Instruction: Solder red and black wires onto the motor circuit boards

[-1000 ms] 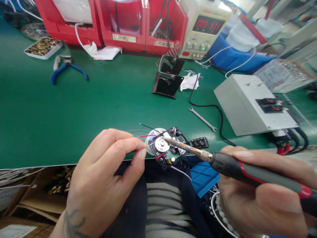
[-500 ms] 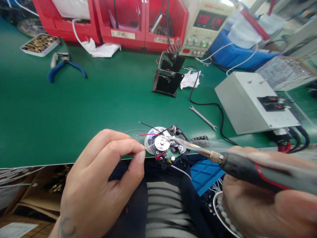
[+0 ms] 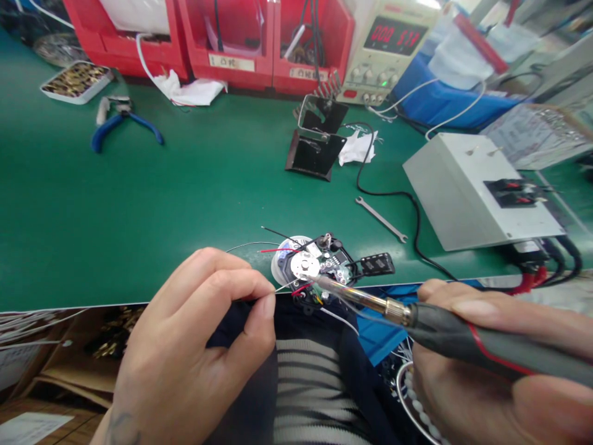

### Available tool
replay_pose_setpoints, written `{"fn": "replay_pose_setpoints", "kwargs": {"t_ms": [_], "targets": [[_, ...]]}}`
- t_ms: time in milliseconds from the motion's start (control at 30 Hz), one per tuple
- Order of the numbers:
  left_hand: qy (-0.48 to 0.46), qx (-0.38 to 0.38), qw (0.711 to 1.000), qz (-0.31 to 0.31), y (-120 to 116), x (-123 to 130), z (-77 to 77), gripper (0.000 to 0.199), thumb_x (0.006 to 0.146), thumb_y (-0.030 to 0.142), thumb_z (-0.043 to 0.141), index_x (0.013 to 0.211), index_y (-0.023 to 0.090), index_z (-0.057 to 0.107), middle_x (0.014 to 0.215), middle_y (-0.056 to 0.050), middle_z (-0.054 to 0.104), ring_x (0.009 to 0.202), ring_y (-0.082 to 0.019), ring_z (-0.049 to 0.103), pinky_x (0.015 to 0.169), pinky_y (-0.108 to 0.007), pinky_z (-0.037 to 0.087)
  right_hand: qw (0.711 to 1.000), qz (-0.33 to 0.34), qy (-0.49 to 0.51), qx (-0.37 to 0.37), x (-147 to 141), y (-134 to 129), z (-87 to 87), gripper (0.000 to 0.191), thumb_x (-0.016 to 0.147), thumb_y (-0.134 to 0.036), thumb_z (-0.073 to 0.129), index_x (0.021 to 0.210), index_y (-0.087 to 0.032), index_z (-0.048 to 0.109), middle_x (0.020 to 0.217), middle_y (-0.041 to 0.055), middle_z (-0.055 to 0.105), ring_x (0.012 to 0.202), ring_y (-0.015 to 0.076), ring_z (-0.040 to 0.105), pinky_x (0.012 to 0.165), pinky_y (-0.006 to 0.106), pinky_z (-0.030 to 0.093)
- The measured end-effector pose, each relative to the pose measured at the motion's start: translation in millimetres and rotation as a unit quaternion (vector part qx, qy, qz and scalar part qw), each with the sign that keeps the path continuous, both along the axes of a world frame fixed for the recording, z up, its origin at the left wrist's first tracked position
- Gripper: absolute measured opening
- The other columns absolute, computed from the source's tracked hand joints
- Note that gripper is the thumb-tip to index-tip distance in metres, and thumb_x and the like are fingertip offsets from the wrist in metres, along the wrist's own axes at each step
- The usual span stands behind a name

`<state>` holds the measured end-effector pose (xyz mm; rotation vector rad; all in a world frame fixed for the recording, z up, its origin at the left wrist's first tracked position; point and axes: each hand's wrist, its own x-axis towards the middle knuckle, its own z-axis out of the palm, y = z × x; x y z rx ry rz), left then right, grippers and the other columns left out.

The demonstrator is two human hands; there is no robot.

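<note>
My left hand [image 3: 204,346] pinches a thin solder wire [image 3: 288,285] between thumb and forefinger, its far end at the round white disc [image 3: 304,264] of a small device. My right hand [image 3: 491,352] is wrapped round a black and red soldering iron [image 3: 445,321], whose tip meets the disc's lower right edge beside the wire. The device has a black frame, a circuit board [image 3: 340,259] and loose red and black wires. It lies at the table's front edge, partly over a white round piece [image 3: 279,262]. A black rectangular part [image 3: 377,264] sits to its right.
On the green table [image 3: 185,198] are blue-handled pliers [image 3: 125,117], a tray of brass parts [image 3: 76,81], an iron stand [image 3: 315,154], a wrench [image 3: 380,219] and a grey box [image 3: 482,191]. Red bins [image 3: 227,65] and a power supply [image 3: 384,49] stand behind.
The soldering iron's tip has moved down and left, from the disc's upper right to its lower right edge. My left hand has shifted slightly right and down with the wire.
</note>
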<state>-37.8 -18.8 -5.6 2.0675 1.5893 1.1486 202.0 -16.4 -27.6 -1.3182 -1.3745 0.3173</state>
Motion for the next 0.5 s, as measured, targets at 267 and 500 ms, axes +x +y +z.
{"fn": "replay_pose_setpoints", "kwargs": {"t_ms": [267, 500], "targets": [[0.008, -0.006, 1.000, -0.008, 4, 2, 4.9, 0.018, 0.098, 0.008, 0.056, 0.089, 0.023, 0.058, 0.088, 0.007, 0.060, 0.082, -0.005, 0.059, 0.082, -0.017, 0.048, 0.997, 0.012, -0.044, 0.054, 12, 3, -4.2, 0.031, 0.097, -0.063, 0.053, 0.103, -0.042, 0.075, 0.072, 0.0063, 0.060, 0.070, 0.0263, 0.065, 0.045, 0.048, 0.050], [-0.054, -0.066, 0.995, 0.045, 3, -2, 6.1, 0.016, 0.099, 0.016, 0.053, 0.091, 0.027, 0.062, 0.088, 0.009, 0.066, 0.082, -0.006, 0.064, 0.077, -0.016, 0.050, 0.976, 0.024, 0.019, 0.217, -9, 30, -5.7, 0.027, 0.097, -0.054, 0.065, 0.098, -0.032, 0.082, 0.069, 0.0006, 0.062, 0.053, 0.0197, 0.057, 0.046, 0.047, 0.043]]}}
